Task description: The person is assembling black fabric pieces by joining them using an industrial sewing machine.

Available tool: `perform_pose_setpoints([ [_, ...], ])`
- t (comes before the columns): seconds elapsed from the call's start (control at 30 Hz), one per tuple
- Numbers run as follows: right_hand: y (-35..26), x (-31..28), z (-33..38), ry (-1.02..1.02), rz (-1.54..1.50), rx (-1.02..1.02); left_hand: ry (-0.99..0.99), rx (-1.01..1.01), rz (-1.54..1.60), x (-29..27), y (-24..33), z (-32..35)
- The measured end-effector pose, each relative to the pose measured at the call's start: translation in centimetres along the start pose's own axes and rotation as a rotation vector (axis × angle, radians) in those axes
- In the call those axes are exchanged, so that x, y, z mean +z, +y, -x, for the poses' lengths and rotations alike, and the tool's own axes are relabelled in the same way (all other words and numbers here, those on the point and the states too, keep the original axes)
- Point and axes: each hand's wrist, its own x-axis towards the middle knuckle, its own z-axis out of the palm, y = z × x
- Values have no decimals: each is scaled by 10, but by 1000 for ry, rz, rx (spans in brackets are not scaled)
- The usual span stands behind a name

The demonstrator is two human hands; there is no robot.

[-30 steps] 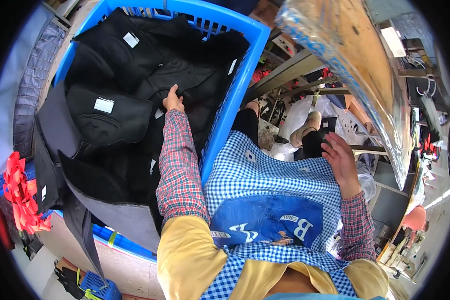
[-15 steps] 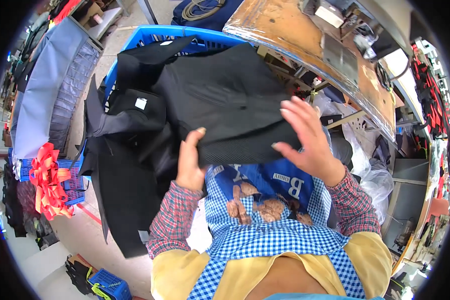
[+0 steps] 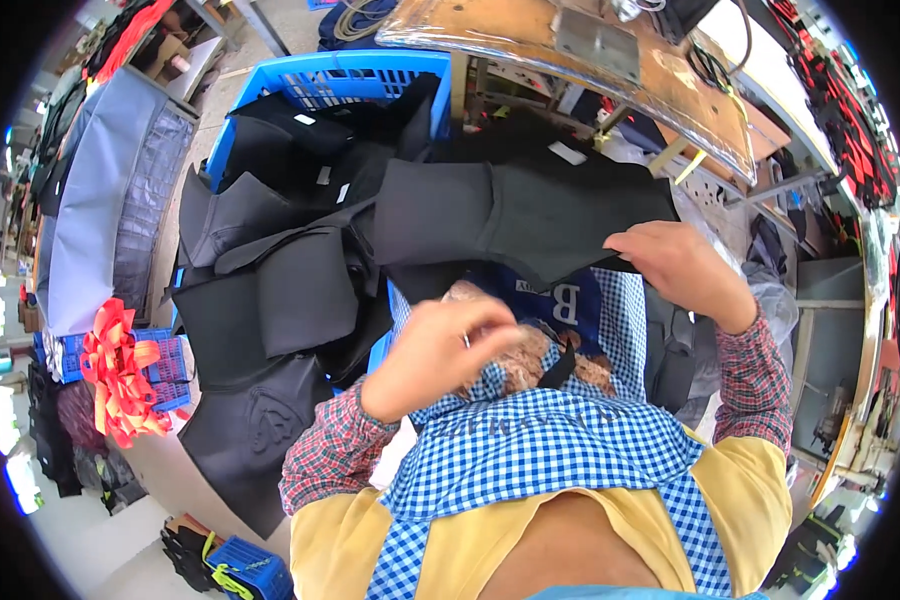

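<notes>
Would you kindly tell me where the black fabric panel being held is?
In the head view, the black fabric panel spans above centre, between the blue-checked apron and the wooden tabletop, its right end in the right hand.

From view centre: crate (image 3: 345,60) at 11 o'clock, fabric pieces (image 3: 305,290) in it, some hanging out toward 8. Panel (image 3: 570,205) spanning 11 to 2, right hand (image 3: 685,270) on its edge at 3; left hand (image 3: 445,350) near centre. Workbench (image 3: 510,28) at 1. Ribbon bundle (image 3: 120,370) between 8 and 9, overlapping basket (image 3: 172,362). Small crate (image 3: 252,567) at 7.
</notes>
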Motion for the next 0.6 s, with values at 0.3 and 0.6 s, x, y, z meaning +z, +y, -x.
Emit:
perform_pose_setpoints([
  [0.3, -11, -147, 159, 415, 204, 539, 342, 269, -589, 24, -6, -70],
  [0.6, 1, -121, 127, 410, 288, 431, -303, 407, -205, 28, 78, -144],
])
